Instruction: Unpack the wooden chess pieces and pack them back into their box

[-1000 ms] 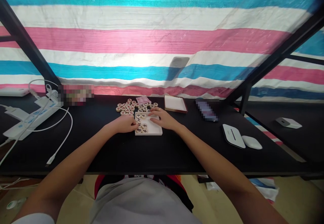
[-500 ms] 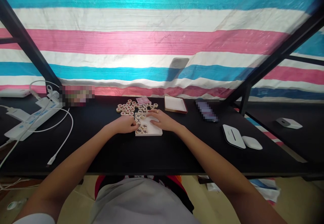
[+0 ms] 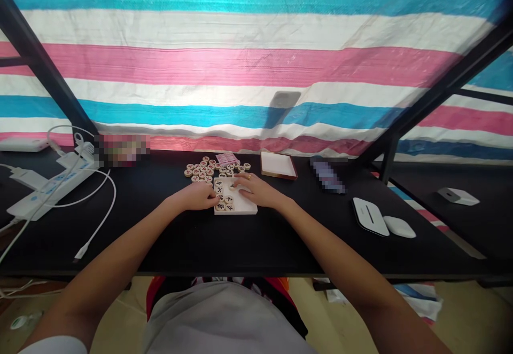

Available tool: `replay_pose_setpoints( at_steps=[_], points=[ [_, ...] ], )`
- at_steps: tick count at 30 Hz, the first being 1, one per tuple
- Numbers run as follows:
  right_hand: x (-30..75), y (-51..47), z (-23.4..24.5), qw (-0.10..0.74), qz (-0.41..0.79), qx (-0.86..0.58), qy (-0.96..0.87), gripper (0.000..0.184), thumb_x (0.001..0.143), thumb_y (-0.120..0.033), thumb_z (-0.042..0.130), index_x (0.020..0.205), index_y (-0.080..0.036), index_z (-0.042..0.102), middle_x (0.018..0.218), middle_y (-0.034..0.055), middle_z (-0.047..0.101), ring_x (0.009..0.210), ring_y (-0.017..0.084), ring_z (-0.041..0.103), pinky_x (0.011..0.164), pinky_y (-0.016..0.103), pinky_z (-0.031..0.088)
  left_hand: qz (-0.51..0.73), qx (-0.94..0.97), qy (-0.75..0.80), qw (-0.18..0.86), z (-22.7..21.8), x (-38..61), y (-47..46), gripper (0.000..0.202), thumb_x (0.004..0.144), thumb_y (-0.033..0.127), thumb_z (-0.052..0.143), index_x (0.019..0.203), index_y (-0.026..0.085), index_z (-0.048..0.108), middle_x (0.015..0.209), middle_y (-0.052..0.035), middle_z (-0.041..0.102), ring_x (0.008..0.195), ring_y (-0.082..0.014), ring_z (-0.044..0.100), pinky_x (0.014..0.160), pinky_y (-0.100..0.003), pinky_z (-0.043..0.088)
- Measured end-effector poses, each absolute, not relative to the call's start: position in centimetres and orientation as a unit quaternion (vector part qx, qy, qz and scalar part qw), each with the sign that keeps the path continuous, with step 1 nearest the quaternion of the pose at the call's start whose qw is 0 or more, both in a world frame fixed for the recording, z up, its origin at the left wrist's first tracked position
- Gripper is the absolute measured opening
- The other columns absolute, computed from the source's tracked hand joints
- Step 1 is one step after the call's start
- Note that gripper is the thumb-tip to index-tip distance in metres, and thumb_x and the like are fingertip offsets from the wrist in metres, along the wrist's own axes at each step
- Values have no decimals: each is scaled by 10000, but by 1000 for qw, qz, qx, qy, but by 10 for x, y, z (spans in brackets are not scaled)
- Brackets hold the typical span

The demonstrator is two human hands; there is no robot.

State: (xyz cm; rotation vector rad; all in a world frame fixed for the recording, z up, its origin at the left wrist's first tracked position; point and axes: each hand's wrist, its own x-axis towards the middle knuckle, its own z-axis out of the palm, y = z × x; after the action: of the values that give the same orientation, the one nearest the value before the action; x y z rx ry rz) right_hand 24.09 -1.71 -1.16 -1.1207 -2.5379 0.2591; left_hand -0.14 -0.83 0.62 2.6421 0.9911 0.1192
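Note:
A shallow white tray [image 3: 244,207] lies on the black table [image 3: 240,242], with several round wooden chess pieces [image 3: 224,199] in its left half. My left hand [image 3: 198,196] rests at the tray's left edge, fingers curled and pinched on a piece there. Over the tray's far right part lies my right hand [image 3: 253,188], a ring on one finger, its fingertips pressed down on a piece near the far edge. Behind the tray is a loose heap of wooden chess pieces [image 3: 202,170] and a small pink card [image 3: 226,157].
A second white tray with a brown rim [image 3: 278,164] sits behind to the right. Two white devices [image 3: 380,219] lie at the right, a blurred dark object [image 3: 326,174] farther back. A white power strip [image 3: 44,191] with cables occupies the left. Black frame posts [image 3: 40,60] rise on both sides.
My right hand has crept slightly left along the tray's far edge, and a piece there has shifted with it. My left hand has stayed at the tray's left edge.

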Motion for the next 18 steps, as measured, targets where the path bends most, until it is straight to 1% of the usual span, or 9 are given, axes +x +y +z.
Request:
replay_pose_setpoints(
  at_steps=[2, 5, 9, 12, 15, 18],
  points=[
    [242, -16, -13, 179, 88, -393, -898, 320, 867, -186, 499, 1170, -228, 594, 1303, 103, 518, 1230, 246, 458, 1033, 432, 382, 41, 924, 346, 157, 7, -1, -9, 404, 816, 326, 450, 450, 155, 456, 431, 13, 392, 417, -84, 312, 475, -272, 225],
    [243, -13, -16, 177, 88, -380, -903, 352, 872, -223, 523, 1217, -263, 579, 1333, 94, 503, 1247, 259, 448, 1039, 455, 366, 43, 924, 345, 159, 8, -1, -9, 409, 818, 331, 449, 448, 155, 456, 429, 11, 394, 420, -86, 316, 473, -272, 225],
    [242, -12, -17, 191, 99, -379, -900, 274, 868, -234, 532, 1125, -239, 626, 1324, 104, 519, 1227, 269, 469, 1017, 462, 386, 39, 922, 349, 161, 8, -1, -9, 410, 818, 335, 451, 450, 155, 464, 426, 13, 388, 420, -87, 313, 473, -271, 221],
    [241, -14, -16, 199, 101, -394, -892, 232, 847, -220, 551, 1066, -222, 628, 1297, 103, 534, 1212, 260, 482, 1015, 450, 399, 32, 920, 356, 160, 9, -1, -10, 413, 820, 340, 451, 450, 157, 465, 423, 15, 384, 414, -89, 307, 473, -271, 218],
    [241, -14, -17, 201, 103, -406, -885, 285, 829, -206, 562, 1110, -214, 605, 1294, 104, 527, 1214, 252, 480, 1039, 442, 387, 28, 920, 360, 154, 10, 0, -10, 418, 825, 347, 446, 451, 160, 462, 429, 11, 398, 419, -94, 314, 483, -272, 218],
    [243, -12, -21, 200, 112, -416, -880, 325, 829, -225, 564, 1151, -199, 598, 1290, 114, 522, 1206, 259, 487, 1050, 444, 383, 24, 920, 361, 151, 10, 0, -10, 423, 833, 353, 433, 457, 161, 471, 440, 4, 418, 426, -97, 318, 491, -275, 216]
  ],
)
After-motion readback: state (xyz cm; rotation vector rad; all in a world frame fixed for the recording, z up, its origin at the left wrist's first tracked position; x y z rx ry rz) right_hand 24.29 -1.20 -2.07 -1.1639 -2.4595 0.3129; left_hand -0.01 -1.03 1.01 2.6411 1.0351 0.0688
